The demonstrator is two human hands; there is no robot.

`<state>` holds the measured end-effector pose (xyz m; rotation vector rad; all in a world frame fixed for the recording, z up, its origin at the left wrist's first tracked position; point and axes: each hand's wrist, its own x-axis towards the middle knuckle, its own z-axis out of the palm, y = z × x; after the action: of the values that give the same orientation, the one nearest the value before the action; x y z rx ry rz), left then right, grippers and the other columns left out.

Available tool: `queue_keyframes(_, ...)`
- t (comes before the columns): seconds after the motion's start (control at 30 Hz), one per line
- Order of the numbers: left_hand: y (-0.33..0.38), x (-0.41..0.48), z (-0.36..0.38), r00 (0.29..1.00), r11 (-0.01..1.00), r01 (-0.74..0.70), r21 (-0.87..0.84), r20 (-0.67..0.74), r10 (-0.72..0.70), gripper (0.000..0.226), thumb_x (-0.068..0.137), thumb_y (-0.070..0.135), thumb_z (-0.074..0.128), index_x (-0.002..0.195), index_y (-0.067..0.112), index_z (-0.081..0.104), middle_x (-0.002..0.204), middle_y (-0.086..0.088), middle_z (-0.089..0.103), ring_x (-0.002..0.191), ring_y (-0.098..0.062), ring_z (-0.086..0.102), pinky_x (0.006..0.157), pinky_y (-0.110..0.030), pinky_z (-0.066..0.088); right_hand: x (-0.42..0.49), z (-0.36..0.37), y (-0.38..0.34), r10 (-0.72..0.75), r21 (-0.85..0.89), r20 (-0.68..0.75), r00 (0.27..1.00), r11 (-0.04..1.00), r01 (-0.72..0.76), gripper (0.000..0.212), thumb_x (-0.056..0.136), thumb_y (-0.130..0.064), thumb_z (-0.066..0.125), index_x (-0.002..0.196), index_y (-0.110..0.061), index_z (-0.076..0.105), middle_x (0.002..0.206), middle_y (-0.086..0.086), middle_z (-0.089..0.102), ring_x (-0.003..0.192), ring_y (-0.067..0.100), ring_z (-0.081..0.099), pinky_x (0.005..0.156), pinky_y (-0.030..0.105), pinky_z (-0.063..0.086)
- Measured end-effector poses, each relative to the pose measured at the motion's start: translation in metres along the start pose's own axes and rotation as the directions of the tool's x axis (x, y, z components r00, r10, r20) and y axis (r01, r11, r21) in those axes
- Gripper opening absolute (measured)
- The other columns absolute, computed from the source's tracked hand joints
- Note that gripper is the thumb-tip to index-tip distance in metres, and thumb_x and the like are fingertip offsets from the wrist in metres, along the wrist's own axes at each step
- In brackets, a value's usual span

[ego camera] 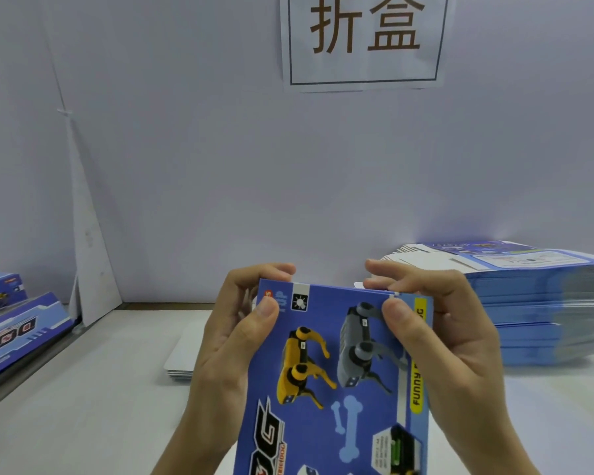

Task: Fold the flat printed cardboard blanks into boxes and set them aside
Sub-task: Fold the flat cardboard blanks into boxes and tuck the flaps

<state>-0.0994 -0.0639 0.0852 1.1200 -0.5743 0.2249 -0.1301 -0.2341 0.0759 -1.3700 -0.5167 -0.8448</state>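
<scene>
Both hands — left hand (234, 341), right hand (450, 337) — pinch the blue robot-dog box (333, 382) at its far end, long axis running away from the person.

Our white table (83, 389) carries a tall stack of blue blanks (542, 320) at right and thin white cards (182, 354) left of centre.
</scene>
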Motion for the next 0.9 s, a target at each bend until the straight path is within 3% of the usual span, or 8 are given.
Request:
queue_keyframes(0.2,-0.002,-0.001,0.000,1.000,1.000,0.017,-0.011,0.005,-0.017,0.016,0.078,0.025,0.054,0.083,0.030,0.068,0.109,0.009,0.068,0.086,-0.020,0.072,0.057,-0.025,0.056,0.003,-0.001,-0.001,-0.032,-0.059,-0.004,0.999,0.998,0.032,0.006,0.084,-0.030,0.063,0.081,-0.025,0.061,0.111,0.002,0.071,0.104,0.018,0.067,0.080,0.025,0.055)
queue_keyframes(0.3,-0.002,0.001,-0.002,1.000,1.000,-0.010,0.004,0.000,0.010,0.016,0.079,0.025,0.054,0.083,0.031,0.068,0.110,0.009,0.068,0.086,-0.020,0.072,0.058,-0.025,0.056,0.002,0.001,-0.001,-0.013,-0.039,0.025,1.000,0.999,0.014,0.008,0.085,-0.029,0.060,0.091,-0.025,0.064,0.117,0.001,0.068,0.107,0.014,0.064,0.073,0.025,0.058)
queue_keyframes(0.47,-0.006,0.000,-0.002,0.999,1.000,-0.031,-0.002,-0.008,0.031,0.016,0.080,0.023,0.053,0.079,0.032,0.066,0.104,0.007,0.068,0.086,-0.020,0.072,0.055,-0.025,0.056,0.003,-0.001,-0.004,0.007,-0.133,0.048,0.999,0.991,-0.001,0.015,0.084,-0.035,0.057,0.085,-0.023,0.066,0.122,-0.007,0.067,0.098,0.001,0.065,0.073,0.016,0.050)
queue_keyframes(0.6,-0.006,0.002,-0.003,0.999,0.999,-0.047,-0.026,-0.009,0.047,0.016,0.080,0.021,0.054,0.080,0.029,0.068,0.106,0.006,0.068,0.080,-0.019,0.072,0.057,-0.025,0.056,0.001,0.001,-0.002,0.054,-0.043,0.035,0.998,0.998,-0.053,0.007,0.082,-0.033,0.067,0.084,-0.026,0.067,0.126,-0.010,0.064,0.105,0.003,0.064,0.070,0.022,0.057)
queue_keyframes(0.73,-0.007,0.001,-0.005,0.999,0.998,-0.043,-0.038,0.007,0.043,0.016,0.080,0.021,0.054,0.080,0.029,0.067,0.104,0.006,0.068,0.080,-0.019,0.072,0.056,-0.025,0.056,0.004,0.000,-0.003,0.058,-0.069,0.049,0.997,0.996,-0.055,0.013,0.080,-0.037,0.061,0.080,-0.026,0.068,0.127,-0.012,0.063,0.112,0.005,0.062,0.069,0.020,0.056)
queue_keyframes(0.8,-0.008,0.002,-0.004,0.999,0.997,-0.046,-0.054,0.008,0.046,0.015,0.081,0.022,0.054,0.082,0.028,0.068,0.103,0.006,0.069,0.078,-0.018,0.072,0.056,-0.025,0.056,0.004,-0.002,-0.001,0.087,-0.075,0.062,0.994,0.994,-0.082,0.016,0.078,-0.042,0.062,0.089,-0.034,0.068,0.133,-0.019,0.056,0.120,0.004,0.057,0.075,0.019,0.055)
queue_keyframes(0.9,-0.011,0.008,-0.010,0.993,0.994,-0.076,-0.075,-0.096,0.068,0.008,0.082,0.026,0.061,0.087,0.029,0.067,0.093,0.003,0.072,0.072,-0.017,0.072,0.055,-0.028,0.057,0.006,-0.009,0.010,0.244,-0.132,0.182,0.952,0.966,-0.222,0.049,0.069,-0.056,0.061,0.117,-0.056,0.052,0.138,-0.034,0.045,0.130,-0.010,0.043,0.087,0.009,0.046)
